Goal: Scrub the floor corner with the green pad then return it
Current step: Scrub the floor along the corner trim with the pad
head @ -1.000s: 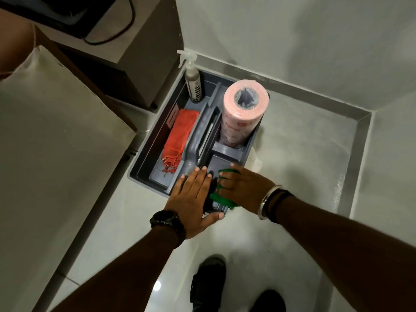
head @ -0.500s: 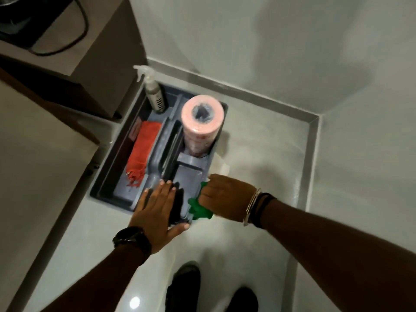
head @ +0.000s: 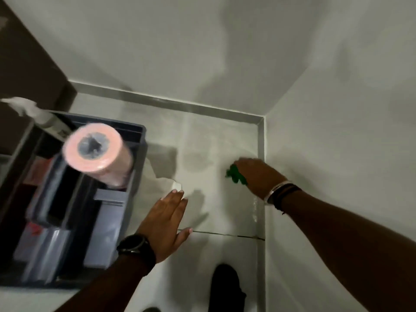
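My right hand [head: 256, 174] grips the green pad [head: 235, 176] over the pale tiled floor, close to the right wall and short of the floor corner [head: 261, 122]. Only the pad's left edge shows past my fingers. My left hand [head: 165, 221] hovers flat and open, fingers together, over the floor just right of the grey caddy [head: 135, 131]. Whether the pad touches the floor I cannot tell.
The caddy holds a pink roll [head: 96, 152], a spray bottle [head: 33, 113] and blurred red items. A dark cabinet [head: 27, 70] stands at the left. Grey skirting [head: 261, 158] lines both walls. My dark shoe [head: 226, 287] is at the bottom.
My right hand lifted the green pad out of the caddy and carried it right toward the corner. My left hand left the caddy's edge. The view swung right.
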